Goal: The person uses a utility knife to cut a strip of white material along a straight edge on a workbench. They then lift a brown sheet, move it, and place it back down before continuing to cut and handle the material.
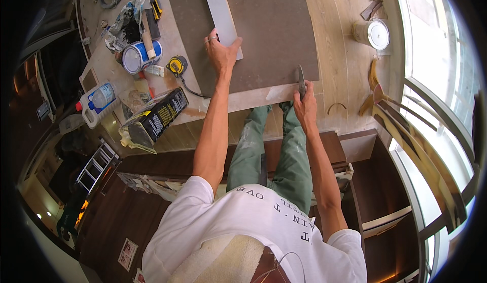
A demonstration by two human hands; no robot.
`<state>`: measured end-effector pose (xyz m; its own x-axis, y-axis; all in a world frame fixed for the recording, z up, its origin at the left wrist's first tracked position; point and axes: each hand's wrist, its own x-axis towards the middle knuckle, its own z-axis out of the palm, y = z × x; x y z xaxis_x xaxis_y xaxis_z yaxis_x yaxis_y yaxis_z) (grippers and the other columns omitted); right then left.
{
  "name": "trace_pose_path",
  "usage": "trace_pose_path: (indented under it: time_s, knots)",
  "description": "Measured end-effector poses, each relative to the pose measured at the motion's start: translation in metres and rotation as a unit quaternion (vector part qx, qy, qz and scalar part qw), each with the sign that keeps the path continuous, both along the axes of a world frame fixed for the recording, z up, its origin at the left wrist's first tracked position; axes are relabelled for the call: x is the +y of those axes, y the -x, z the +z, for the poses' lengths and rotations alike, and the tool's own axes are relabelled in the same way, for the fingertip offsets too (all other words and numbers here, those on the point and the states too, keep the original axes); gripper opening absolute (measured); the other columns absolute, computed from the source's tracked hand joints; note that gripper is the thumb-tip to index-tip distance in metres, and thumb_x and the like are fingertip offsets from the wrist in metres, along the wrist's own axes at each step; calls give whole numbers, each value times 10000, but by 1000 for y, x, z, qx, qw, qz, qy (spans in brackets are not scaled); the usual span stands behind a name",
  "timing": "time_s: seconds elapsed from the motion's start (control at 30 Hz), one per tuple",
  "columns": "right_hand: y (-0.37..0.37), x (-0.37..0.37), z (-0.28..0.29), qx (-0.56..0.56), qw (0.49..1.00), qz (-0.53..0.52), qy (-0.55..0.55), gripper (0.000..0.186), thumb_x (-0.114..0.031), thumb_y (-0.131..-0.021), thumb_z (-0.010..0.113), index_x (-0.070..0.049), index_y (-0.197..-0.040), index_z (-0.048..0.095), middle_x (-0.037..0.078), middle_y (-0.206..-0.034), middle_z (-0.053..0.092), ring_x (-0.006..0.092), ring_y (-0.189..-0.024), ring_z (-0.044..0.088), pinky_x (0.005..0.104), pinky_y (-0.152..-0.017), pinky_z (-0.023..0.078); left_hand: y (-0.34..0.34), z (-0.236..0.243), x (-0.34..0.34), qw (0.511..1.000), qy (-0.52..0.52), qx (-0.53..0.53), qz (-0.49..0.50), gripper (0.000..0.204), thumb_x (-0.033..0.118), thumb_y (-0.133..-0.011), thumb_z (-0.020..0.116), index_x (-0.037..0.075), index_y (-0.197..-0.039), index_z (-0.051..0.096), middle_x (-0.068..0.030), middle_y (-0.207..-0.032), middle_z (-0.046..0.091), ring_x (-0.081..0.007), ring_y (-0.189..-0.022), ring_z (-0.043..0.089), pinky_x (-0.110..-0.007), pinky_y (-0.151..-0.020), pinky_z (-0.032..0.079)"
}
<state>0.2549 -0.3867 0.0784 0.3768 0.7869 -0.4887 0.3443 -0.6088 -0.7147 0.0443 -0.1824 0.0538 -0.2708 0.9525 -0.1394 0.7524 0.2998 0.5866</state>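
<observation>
A large dark grey-brown tile (269,24) lies flat on a pale work board (253,99). A long light grey straightedge (219,6) lies across the tile's left half. My left hand (221,54) presses down on the near end of the straightedge, fingers spread. My right hand (304,103) is closed around a slim dark hand tool (301,81) whose tip touches the tile's near right edge.
Left of the tile stand a blue-and-white can (136,57), a yellow tape measure (176,65), a plastic bottle (96,103), a dark bag (154,120) and crumpled wrapping. A metal tin (374,33) stands at the right near the window. My legs in green trousers stand below the board.
</observation>
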Motion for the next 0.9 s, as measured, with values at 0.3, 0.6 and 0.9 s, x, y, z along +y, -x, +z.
trace_pose_path:
  time_s: [0.3, 0.6, 0.9]
  knots:
    - [1, 2, 1, -2, 1000, -8, 6, 386, -161, -914, 552, -35, -1270, 471, 297, -954, 625, 485, -855, 610, 503, -750, 477, -1, -2, 2, 1000, -15, -12, 3, 846, 338, -616, 892, -49, -1276, 532, -164, -1140, 552, -304, -1039, 576, -418, -902, 492]
    - [1, 2, 1, 4, 1000, -7, 19, 387, -156, -908, 552, -21, -1261, 472, 298, -964, 622, 488, -875, 612, 508, -760, 479, -3, 2, 0, 1000, -1, -3, 6, 836, 323, -631, 886, -60, -1281, 526, -173, -1157, 545, -305, -1046, 576, -417, -905, 494]
    - [2, 2, 0, 9, 1000, -2, 12, 384, -149, -915, 547, -6, -1261, 467, 316, -1032, 611, 500, -921, 597, 500, -783, 476, -1, 6, 1, 1000, 22, -4, -4, 875, 331, -630, 866, -62, -1317, 494, -206, -1206, 534, -343, -1099, 569, -446, -931, 483]
